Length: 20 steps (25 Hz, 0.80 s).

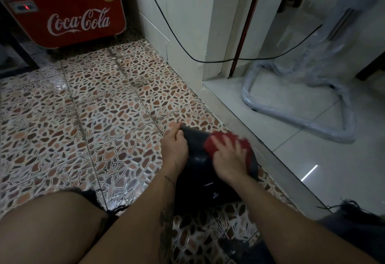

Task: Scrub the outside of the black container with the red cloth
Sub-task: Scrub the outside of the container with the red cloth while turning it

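The black container [198, 147] lies tipped on its side on the patterned floor tiles, its bottom end pointing away from me. My left hand [175, 147] grips its far left rim, thumb over the edge. The red cloth [212, 141] is pressed flat on the upper outside of the container under my right hand [230, 155], whose fingers are spread over it and blurred. The container's near end is hidden behind my forearms.
A red Coca-Cola cooler [66, 15] stands at the back left. A white wall corner [187, 34] with a black cable [229, 61] rises behind. To the right a raised step [270, 159] leads to white tiles with a plastic-wrapped frame [312, 126]. My knees flank the container.
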### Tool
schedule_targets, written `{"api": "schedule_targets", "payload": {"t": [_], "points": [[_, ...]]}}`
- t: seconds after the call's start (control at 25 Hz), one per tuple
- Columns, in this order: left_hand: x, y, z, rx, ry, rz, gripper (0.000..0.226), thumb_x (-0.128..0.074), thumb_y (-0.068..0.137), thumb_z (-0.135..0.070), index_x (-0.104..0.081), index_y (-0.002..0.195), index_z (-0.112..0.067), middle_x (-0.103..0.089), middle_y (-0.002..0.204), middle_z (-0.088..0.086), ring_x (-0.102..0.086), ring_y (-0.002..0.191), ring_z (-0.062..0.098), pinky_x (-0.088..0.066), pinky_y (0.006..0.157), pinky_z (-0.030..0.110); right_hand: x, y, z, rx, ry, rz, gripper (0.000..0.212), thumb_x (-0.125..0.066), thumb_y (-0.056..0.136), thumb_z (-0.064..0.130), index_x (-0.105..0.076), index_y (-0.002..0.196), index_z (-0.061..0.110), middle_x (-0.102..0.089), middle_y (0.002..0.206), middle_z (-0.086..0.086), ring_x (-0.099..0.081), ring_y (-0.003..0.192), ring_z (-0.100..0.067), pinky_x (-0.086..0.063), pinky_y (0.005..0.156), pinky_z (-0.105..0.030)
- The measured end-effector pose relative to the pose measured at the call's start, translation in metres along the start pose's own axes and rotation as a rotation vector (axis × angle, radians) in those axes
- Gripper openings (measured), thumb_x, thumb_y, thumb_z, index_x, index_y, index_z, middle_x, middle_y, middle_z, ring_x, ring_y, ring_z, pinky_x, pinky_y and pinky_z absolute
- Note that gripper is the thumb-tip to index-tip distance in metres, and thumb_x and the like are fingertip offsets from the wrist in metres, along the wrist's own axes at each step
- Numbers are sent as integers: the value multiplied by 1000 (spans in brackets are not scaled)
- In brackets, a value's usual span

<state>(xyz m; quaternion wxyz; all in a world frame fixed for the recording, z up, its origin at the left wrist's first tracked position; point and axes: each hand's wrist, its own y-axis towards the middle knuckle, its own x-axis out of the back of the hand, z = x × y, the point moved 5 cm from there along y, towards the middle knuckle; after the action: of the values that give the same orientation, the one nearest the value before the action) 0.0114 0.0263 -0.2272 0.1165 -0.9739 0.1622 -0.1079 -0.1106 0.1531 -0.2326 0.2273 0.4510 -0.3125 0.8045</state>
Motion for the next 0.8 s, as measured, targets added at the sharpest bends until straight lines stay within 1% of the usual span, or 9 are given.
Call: {"api": "schedule_targets", "payload": {"t": [0.08, 0.16, 0.24, 0.36, 0.48, 0.56, 0.64, 0.72, 0.8], "points": [[-2, 9, -2, -4, 51, -8, 41, -43, 100, -21, -62, 136, -21, -60, 141, 0, -54, 129, 19, -39, 115, 39, -16, -30, 29, 225, 19, 2, 65, -35, 100, 34, -9, 157, 51, 6, 170, 9, 13, 155, -26, 18, 120, -45], [-3, 14, -6, -16, 132, -12, 41, -43, 100, -21, -61, 136, -19, -61, 141, 1, -53, 131, 20, -38, 115, 36, -23, -48, 23, 317, -13, -24, 67, -33, 99, 42, 2, 155, 55, 16, 168, 12, 21, 153, -20, 23, 119, -43], [-3, 14, -18, -87, 248, -34, 40, -43, 100, -21, -62, 135, -17, -61, 139, 3, -54, 130, 22, -37, 112, 32, -19, -41, -6, 225, -42, -43, 65, -27, 98, 47, 5, 154, 56, 16, 169, 11, 19, 153, -20, 18, 121, -47], [-3, -3, -33, -296, 513, -8, 42, -43, 99, -21, -56, 139, -16, -55, 145, 3, -49, 131, 21, -36, 112, 38, -6, -20, -42, 19, -60, -35, 56, -23, 104, 47, 0, 155, 53, 9, 170, 6, 11, 155, -25, 9, 123, -52], [2, -41, -23, -415, 744, 66, 55, -38, 101, -27, -32, 155, -21, -29, 164, -2, -40, 139, 20, -34, 113, 39, 7, 2, -59, -107, -21, -21, 54, -22, 105, 45, -7, 157, 49, 3, 171, 3, 7, 155, -28, 4, 123, -55], [5, -57, -9, -438, 844, 115, 60, -34, 103, -28, -16, 160, -23, -12, 169, -5, -48, 130, 22, -44, 105, 40, 12, 13, -61, -186, 34, 23, 55, -23, 104, 43, -9, 158, 47, 4, 171, 2, 9, 155, -31, 3, 123, -56], [8, -56, -7, -411, 862, 125, 61, -32, 103, -25, -11, 161, -23, -6, 170, -7, -56, 118, 24, -50, 95, 40, 11, 15, -44, -236, 80, 43, 56, -25, 103, 40, -12, 157, 48, 4, 171, 3, 11, 154, -35, 7, 122, -56], [3, -47, -16, -385, 862, 115, 61, -34, 102, -20, -16, 160, -19, -12, 170, -3, -54, 125, 29, -46, 98, 42, 7, 7, -8, -129, 84, 20, 56, -30, 103, 39, -17, 156, 48, 1, 171, 3, 9, 154, -35, 7, 122, -56], [0, -36, -25, -333, 849, 83, 62, -37, 98, -15, -23, 159, -14, -19, 168, 3, -42, 140, 31, -37, 109, 44, -3, -12, 28, 97, 87, -10, 55, -34, 104, 37, -18, 156, 48, 1, 171, 6, 9, 155, -31, 9, 123, -53]]}}
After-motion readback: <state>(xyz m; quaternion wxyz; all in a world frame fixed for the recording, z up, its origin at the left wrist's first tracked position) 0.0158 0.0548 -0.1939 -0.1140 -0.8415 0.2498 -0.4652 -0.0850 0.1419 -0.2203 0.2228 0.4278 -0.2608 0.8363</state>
